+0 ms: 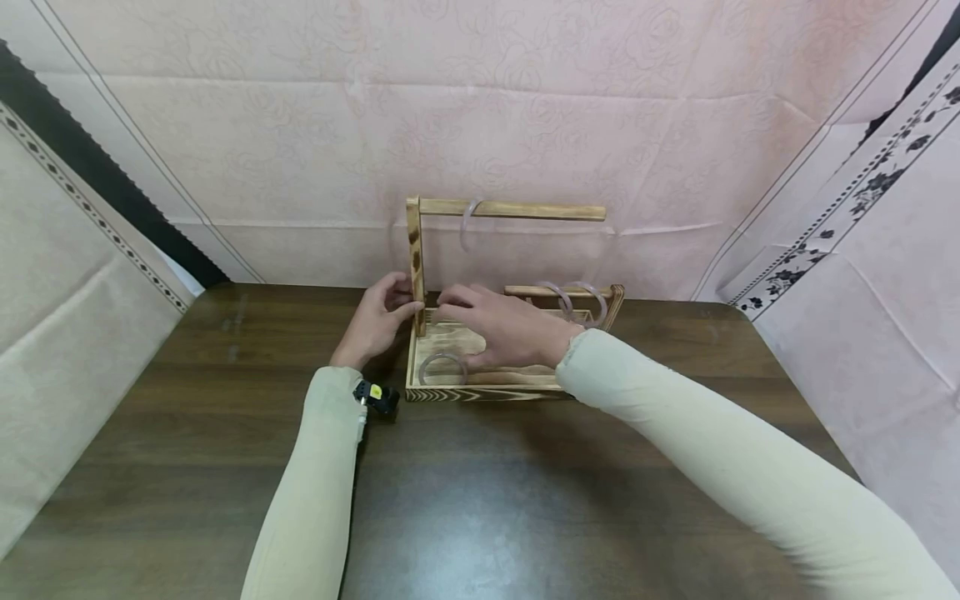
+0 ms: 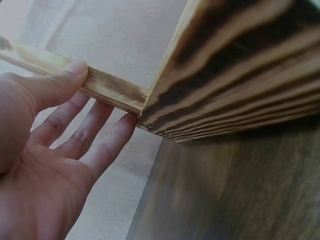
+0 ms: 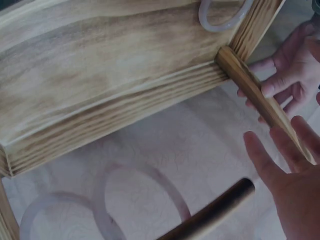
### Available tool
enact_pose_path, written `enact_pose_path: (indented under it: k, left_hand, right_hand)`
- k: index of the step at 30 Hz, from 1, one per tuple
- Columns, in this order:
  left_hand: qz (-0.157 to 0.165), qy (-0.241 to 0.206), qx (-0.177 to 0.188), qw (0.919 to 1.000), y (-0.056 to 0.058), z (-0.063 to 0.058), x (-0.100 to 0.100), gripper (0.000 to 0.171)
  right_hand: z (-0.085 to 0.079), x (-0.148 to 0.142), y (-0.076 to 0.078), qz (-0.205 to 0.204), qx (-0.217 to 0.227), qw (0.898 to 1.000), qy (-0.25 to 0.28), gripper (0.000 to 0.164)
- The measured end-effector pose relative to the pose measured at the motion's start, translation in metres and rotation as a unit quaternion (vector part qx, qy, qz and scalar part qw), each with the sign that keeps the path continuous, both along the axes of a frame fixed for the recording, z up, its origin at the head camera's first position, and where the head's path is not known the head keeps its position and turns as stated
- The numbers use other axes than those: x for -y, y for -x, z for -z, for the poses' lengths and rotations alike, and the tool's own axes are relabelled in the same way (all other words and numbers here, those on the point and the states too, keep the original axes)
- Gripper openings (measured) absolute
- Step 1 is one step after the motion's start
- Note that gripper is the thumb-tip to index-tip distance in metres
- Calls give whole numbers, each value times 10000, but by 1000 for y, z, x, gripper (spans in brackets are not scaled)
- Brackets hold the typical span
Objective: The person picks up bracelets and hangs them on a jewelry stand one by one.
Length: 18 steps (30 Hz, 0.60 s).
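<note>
A wooden stand has a shallow tray (image 1: 487, 395) with striped sides and an upright post (image 1: 416, 258) at its left end. My left hand (image 1: 375, 321) holds the post low down; in the left wrist view the thumb lies on one side of the post (image 2: 112, 85), fingers on the other. Over the tray my right hand (image 1: 510, 325) hovers with loosely spread fingers, holding nothing. A clear ring (image 1: 465, 227) hangs on the top bar (image 1: 540, 210). Two more rings, one of them this ring (image 1: 602, 307), hang on the lower bar (image 1: 525, 292). Another clear ring (image 3: 204, 15) lies inside the tray.
The stand is on a brown wooden table (image 1: 465, 500), near its back edge. Behind it hangs a pale pink patterned cloth (image 1: 480, 150). White cloths with dark borders flank the table, such as the right cloth (image 1: 885, 283).
</note>
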<state>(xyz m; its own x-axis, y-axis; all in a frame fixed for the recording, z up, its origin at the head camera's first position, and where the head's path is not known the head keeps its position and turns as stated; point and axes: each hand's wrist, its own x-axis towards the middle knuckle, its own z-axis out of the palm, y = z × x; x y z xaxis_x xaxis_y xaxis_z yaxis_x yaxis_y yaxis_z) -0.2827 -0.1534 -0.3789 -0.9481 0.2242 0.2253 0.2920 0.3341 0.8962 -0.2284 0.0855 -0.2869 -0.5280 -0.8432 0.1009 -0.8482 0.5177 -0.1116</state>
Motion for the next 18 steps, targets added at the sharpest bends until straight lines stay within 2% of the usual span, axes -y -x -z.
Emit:
enact_pose_path:
  k: [7,18]
  left_hand:
    - [12,16,-58,10000,-1,-1,1,33]
    - [15,-5,-21,10000,-1,1,1,33]
  right_hand:
    - [8,7,3,145,261,9989,-362,64]
    - [24,17,7,142,542,9958,-730,65]
